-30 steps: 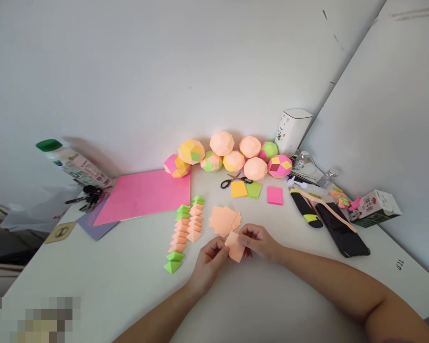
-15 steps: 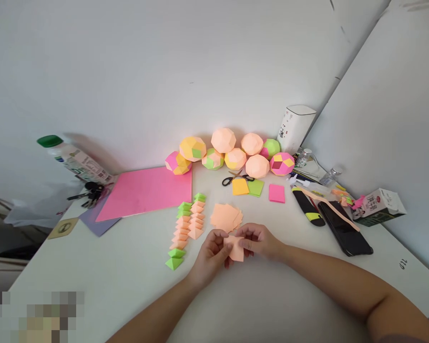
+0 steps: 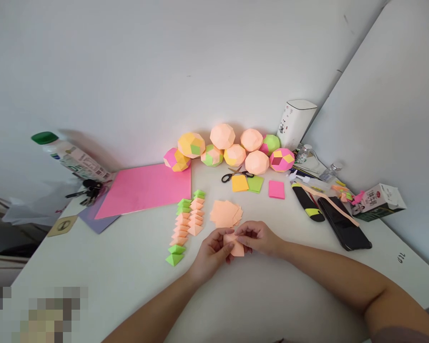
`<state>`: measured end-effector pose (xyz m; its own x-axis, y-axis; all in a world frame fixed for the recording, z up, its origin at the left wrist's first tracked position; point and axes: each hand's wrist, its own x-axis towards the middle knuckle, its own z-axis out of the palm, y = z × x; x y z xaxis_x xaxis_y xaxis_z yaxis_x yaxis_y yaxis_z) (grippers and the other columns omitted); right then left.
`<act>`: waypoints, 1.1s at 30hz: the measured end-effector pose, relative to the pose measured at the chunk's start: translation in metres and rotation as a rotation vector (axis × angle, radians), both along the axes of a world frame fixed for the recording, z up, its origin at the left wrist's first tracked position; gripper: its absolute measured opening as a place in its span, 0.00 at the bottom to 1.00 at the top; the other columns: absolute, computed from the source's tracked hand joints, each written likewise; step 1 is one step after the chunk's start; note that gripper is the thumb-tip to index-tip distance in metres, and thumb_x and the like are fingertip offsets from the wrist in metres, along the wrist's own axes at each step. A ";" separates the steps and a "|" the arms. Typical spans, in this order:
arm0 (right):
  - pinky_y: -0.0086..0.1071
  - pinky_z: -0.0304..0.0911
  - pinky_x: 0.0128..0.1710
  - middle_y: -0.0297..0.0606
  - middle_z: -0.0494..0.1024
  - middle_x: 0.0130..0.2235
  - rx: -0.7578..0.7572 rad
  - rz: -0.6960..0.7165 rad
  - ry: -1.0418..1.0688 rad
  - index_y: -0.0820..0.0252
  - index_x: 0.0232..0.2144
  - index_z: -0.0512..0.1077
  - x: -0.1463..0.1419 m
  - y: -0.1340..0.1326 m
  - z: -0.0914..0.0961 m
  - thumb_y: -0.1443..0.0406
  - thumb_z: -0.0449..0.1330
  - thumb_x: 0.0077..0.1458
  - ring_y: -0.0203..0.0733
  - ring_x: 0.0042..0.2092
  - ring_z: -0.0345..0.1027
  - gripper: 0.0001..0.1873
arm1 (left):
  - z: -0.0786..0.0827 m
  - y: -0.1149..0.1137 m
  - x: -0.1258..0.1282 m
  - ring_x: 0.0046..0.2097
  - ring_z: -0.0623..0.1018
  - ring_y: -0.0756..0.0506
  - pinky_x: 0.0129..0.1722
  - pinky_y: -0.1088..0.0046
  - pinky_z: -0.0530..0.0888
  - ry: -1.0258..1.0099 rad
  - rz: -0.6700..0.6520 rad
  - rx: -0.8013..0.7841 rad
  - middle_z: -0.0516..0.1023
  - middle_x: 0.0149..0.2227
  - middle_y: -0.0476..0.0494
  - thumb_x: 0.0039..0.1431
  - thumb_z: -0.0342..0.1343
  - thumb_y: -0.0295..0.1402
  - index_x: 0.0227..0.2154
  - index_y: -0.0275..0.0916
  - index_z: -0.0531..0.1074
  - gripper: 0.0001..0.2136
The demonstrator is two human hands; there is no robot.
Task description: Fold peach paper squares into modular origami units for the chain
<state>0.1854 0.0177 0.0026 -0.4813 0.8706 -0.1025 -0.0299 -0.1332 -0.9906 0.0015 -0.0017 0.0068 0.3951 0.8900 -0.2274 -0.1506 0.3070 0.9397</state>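
Between both hands is a small peach paper square [image 3: 238, 248]. My left hand [image 3: 214, 250] grips its left side, thumb on the front face. At the upper right edge my right hand [image 3: 259, 238] pinches the same paper, its fingers partly hidden behind it. Just beyond lies a loose stack of peach paper squares [image 3: 223, 213]. To the left stand two rows of folded paper units, among them peach units [image 3: 196, 224] and green units [image 3: 174, 259].
Faceted paper balls [image 3: 222, 136] line the wall, with scissors [image 3: 236, 175] and yellow [image 3: 240, 183], green [image 3: 256, 185] and pink [image 3: 276, 189] paper squares before them. A pink sheet [image 3: 150, 190] lies left. A box cutter [image 3: 307, 202], phone [image 3: 343, 224] and milk carton [image 3: 381, 202] occupy the right.
My right thumb has shifted up and left toward the paper's top edge. Both hands keep hold of the square. The camera view has tilted slightly.
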 end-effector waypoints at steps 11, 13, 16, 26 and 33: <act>0.28 0.63 0.23 0.33 0.71 0.26 -0.005 0.027 -0.010 0.63 0.34 0.71 0.000 0.000 0.004 0.58 0.60 0.52 0.31 0.23 0.65 0.13 | -0.005 0.000 -0.002 0.26 0.71 0.51 0.25 0.74 0.70 0.020 -0.016 -0.002 0.72 0.28 0.49 0.50 0.60 0.40 0.42 0.38 0.66 0.18; 0.28 0.63 0.24 0.33 0.71 0.26 -0.009 0.031 -0.015 0.63 0.34 0.72 0.000 0.000 0.005 0.57 0.60 0.51 0.31 0.24 0.65 0.14 | -0.004 -0.001 -0.002 0.27 0.71 0.51 0.25 0.74 0.70 0.031 -0.010 0.000 0.72 0.28 0.49 0.50 0.60 0.40 0.42 0.38 0.66 0.18; 0.28 0.64 0.24 0.33 0.71 0.26 0.013 0.028 -0.024 0.62 0.35 0.72 0.000 -0.001 0.004 0.56 0.60 0.51 0.32 0.25 0.65 0.15 | -0.002 -0.001 -0.001 0.26 0.71 0.51 0.25 0.74 0.71 0.050 0.010 0.013 0.71 0.26 0.50 0.50 0.59 0.41 0.41 0.38 0.67 0.18; 0.28 0.64 0.24 0.35 0.71 0.30 0.119 0.039 -0.135 0.61 0.40 0.70 0.000 -0.002 0.002 0.61 0.56 0.55 0.31 0.24 0.65 0.12 | 0.006 -0.002 0.003 0.24 0.72 0.51 0.25 0.74 0.71 0.064 0.086 0.001 0.70 0.21 0.54 0.47 0.61 0.40 0.39 0.37 0.67 0.18; 0.29 0.64 0.27 0.36 0.73 0.33 0.198 0.083 -0.092 0.60 0.41 0.69 -0.001 -0.006 0.008 0.66 0.54 0.55 0.33 0.28 0.66 0.10 | 0.008 -0.002 0.006 0.25 0.73 0.51 0.26 0.73 0.71 0.030 0.113 0.013 0.73 0.24 0.52 0.48 0.61 0.39 0.36 0.38 0.66 0.15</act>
<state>0.1842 0.0121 0.0104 -0.5482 0.8361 0.0196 0.0646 0.0657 -0.9958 0.0072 -0.0033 0.0152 0.2857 0.9314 -0.2257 -0.1556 0.2774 0.9481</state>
